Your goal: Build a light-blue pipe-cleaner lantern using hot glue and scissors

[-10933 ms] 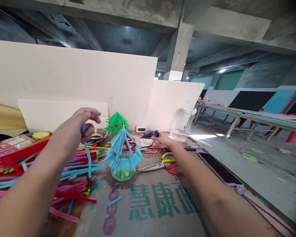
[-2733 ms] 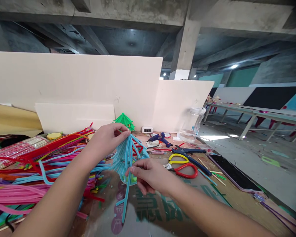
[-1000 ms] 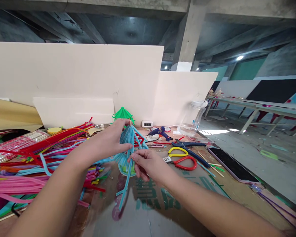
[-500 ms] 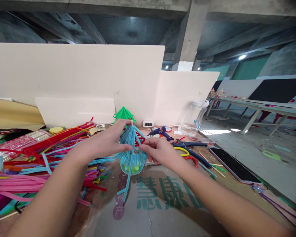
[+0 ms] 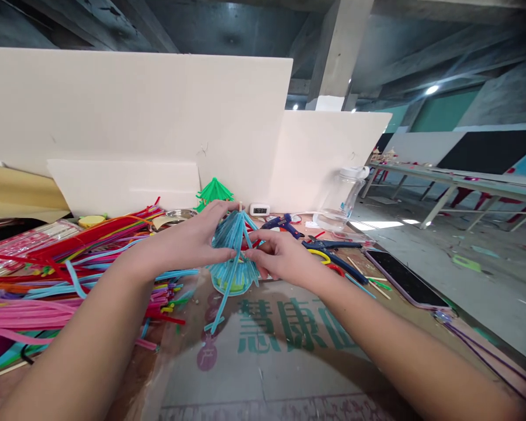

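A small pagoda model (image 5: 234, 257) made of light-blue pipe cleaners stands on the table in front of me, on a green round base. My left hand (image 5: 195, 240) grips its roof from the left, fingers curled around the blue strands. From the right, my right hand (image 5: 277, 257) pinches the strands at the roof's edge. One long loose blue pipe cleaner (image 5: 221, 307) hangs down from the roof onto the cardboard sheet (image 5: 289, 362).
A big heap of coloured pipe cleaners (image 5: 48, 275) fills the left side. Behind stand a green pagoda (image 5: 213, 192), a blue glue gun (image 5: 283, 223), scissors and pliers (image 5: 333, 248), a clear jar (image 5: 344, 199) and a phone (image 5: 405, 286). White boards wall the back.
My right hand rose from the lower strand to the right side of the roof and now pinches close to my left hand. The view tilted down slightly.
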`<state>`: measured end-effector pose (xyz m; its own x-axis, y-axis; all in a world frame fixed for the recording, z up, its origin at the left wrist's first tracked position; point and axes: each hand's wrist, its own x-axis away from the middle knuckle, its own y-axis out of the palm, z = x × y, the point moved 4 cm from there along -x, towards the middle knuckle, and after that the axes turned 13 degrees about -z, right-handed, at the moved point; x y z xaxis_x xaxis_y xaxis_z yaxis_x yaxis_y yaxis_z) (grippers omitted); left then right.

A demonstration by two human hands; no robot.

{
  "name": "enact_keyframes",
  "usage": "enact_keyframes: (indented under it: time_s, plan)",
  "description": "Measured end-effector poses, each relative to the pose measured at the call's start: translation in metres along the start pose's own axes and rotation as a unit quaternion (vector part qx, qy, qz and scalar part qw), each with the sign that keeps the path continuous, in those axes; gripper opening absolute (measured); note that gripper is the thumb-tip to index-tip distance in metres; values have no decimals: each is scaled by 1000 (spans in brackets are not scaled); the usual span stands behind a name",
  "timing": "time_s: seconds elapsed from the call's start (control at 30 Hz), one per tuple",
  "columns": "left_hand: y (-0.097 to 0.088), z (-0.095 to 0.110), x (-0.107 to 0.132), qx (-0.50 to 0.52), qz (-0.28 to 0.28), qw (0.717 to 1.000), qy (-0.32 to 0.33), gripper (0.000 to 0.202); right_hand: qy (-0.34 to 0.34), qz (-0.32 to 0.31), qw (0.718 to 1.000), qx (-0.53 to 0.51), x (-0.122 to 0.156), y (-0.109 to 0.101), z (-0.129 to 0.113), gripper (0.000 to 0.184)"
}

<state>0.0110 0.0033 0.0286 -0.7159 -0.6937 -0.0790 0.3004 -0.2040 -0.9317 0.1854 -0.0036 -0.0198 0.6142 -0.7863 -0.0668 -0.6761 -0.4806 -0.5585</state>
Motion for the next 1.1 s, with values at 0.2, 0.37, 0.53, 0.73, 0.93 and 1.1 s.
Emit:
enact_keyframes:
  time_s: [0.2,0.37,0.53,0.73,0.93,1.1]
  plan:
    - [3,9,-2,-17,4,1000,25,73,5,-49,998,-28,1,1,-5,9]
    - [3,6,-3,-20,14,1000,17,72,3,-50,997,-50,1,2,-4,10]
    - [4,6,-4,-16,14,1000,19,72,-4,-50,997,-62,1,3,-3,12]
    - [3,8,-3,-21,11,999,25,72,9,-38,997,-64,-2,5,-2,12]
    - [2,11,-3,-42,10,999,16,72,7,-19,998,-67,-1,5,-2,14]
    - [2,11,-3,-45,10,999,20,71,5,-33,996,-79,-1,6,-4,11]
